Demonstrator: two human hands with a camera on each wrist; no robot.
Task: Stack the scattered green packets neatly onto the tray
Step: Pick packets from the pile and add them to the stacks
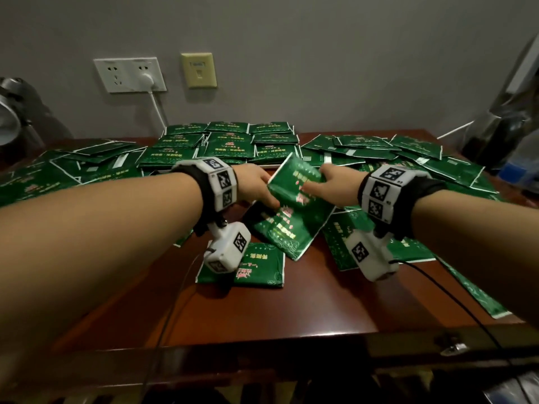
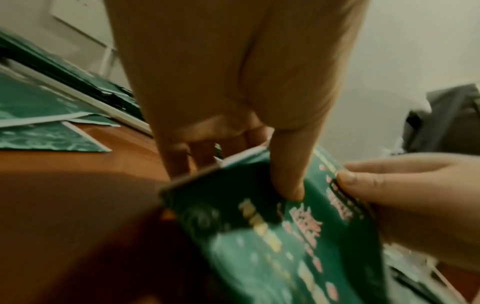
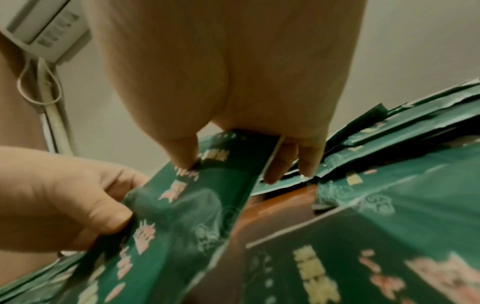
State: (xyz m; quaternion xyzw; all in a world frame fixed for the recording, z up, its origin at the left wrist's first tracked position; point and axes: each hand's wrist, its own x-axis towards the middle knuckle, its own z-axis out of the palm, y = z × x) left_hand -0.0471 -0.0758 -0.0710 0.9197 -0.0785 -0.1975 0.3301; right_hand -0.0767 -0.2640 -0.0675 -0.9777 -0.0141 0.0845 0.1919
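Both hands meet over the middle of the wooden table (image 1: 291, 301) on one green packet (image 1: 294, 182), which is tilted up. My left hand (image 1: 269, 196) pinches its left edge, with the thumb (image 2: 285, 181) on top and the fingers beneath. My right hand (image 1: 313, 185) pinches its right edge between the thumb (image 3: 182, 152) and the fingers (image 3: 285, 162) behind. A second packet (image 1: 288, 228) lies slanted just under it. Neat piles of packets (image 1: 230, 144) stand at the back centre, and no tray shows under them.
Loose packets cover the table's left side (image 1: 58, 176) and right side (image 1: 423, 158). One lies near my left wrist (image 1: 259, 266). A socket with a white plug (image 1: 131, 74) is on the wall. Dark objects (image 1: 507, 135) stand at the far right. Bare wood lies in front.
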